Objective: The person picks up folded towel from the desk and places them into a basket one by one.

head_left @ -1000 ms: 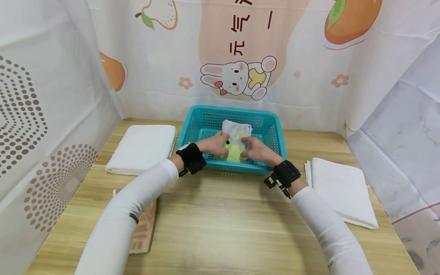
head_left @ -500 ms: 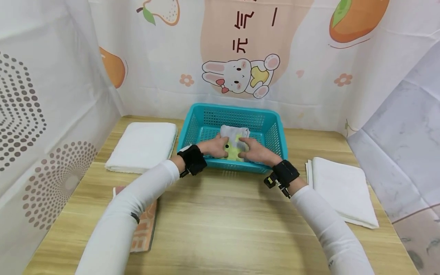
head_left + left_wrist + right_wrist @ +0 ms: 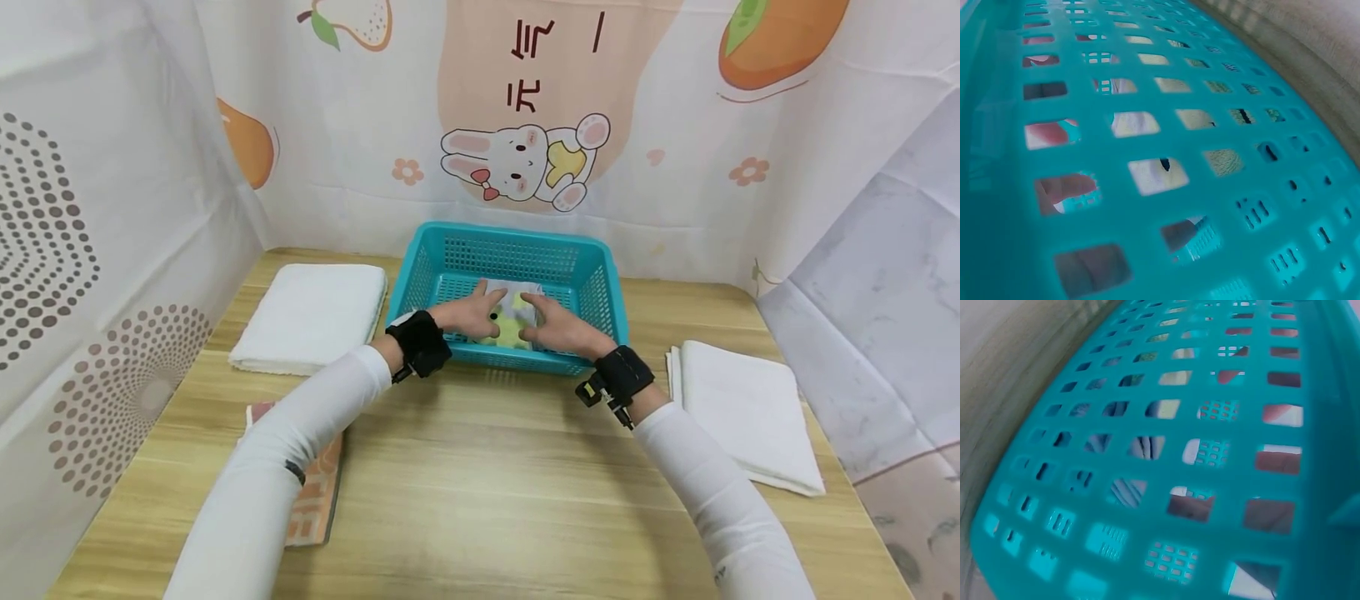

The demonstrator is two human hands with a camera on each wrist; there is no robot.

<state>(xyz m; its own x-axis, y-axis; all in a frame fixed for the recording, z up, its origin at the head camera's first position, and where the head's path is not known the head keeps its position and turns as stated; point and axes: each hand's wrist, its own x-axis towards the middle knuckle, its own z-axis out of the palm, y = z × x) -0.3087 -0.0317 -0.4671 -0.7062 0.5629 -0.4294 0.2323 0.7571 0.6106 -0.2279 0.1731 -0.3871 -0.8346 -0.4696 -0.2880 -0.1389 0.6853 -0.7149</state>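
Observation:
Inside a turquoise plastic basket (image 3: 517,231) lies a folded grey and yellow towel (image 3: 512,332) with a black dot on it. My left hand (image 3: 474,316) reaches over the basket's front wall to the towel's left side, fingers spread. On the other side my right hand (image 3: 559,327) has its fingers apart, overlapping the towel's right edge in the head view. In the left wrist view the perforated basket wall (image 3: 997,162) fills most of the frame, with bits of fingers and towel through its holes. The right wrist view shows the same kind of wall (image 3: 1329,444), partly hiding fingers and cloth.
A folded white towel (image 3: 315,312) lies left of the basket, and another white one (image 3: 742,412) lies at the right. Under my left forearm is a folded orange patterned towel (image 3: 315,500). A printed curtain (image 3: 337,133) hangs behind the wooden table (image 3: 480,483).
The grey and yellow towel has come down flatter and lower in the basket. My fingers, which held its sides, have spread and loosened from it. The basket stays in place.

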